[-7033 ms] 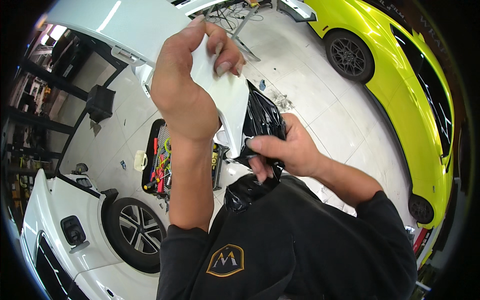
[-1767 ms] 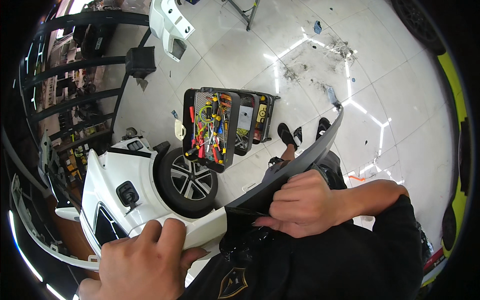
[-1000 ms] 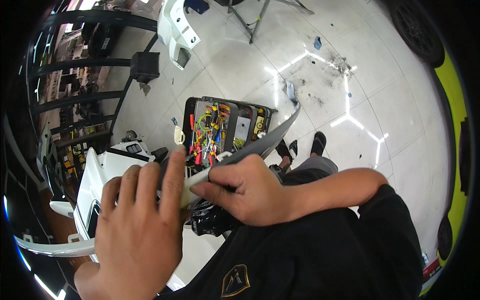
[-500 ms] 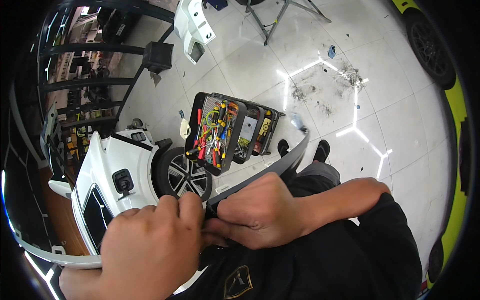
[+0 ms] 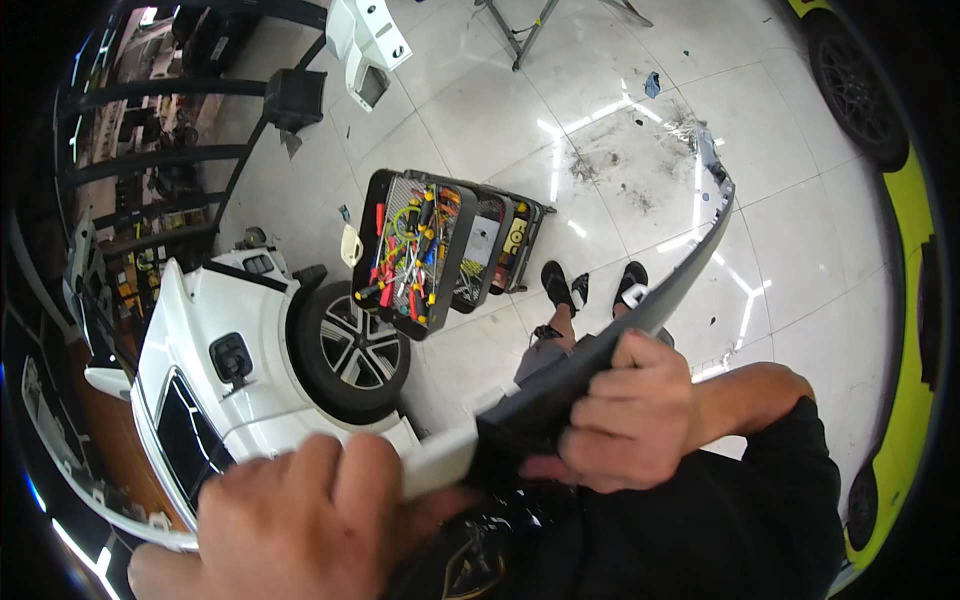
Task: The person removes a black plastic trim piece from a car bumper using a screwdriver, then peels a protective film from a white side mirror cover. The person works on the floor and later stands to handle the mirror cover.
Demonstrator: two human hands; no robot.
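Note:
A long, curved strip of trim crosses in front of my body. Its stretch between my hands is a white section (image 5: 440, 462) at the left, then a dark section (image 5: 560, 385) sweeping up to the right. Whether the dark part is a covering or the trim itself, I cannot tell. My left hand (image 5: 290, 520), slightly blurred, is closed around the strip at the white section. Further right, my right hand (image 5: 632, 418) is closed with curled fingers on the dark section. Beyond it, the far end (image 5: 712, 160) looks grey-blue and ragged above the floor.
A toolbox (image 5: 412, 250) with several screwdrivers stands ahead, beside the wheel (image 5: 355, 345) of a white car (image 5: 270, 350). A white body panel (image 5: 375, 45) lies further off, near a folding stand (image 5: 520, 40). A yellow-green car (image 5: 908, 300) lines the right side. Dark smudges mark the tiled floor.
My right hand has moved right, away from my left, and the dark section has swung out right with it. White and dark parts of the strip now show between my hands.

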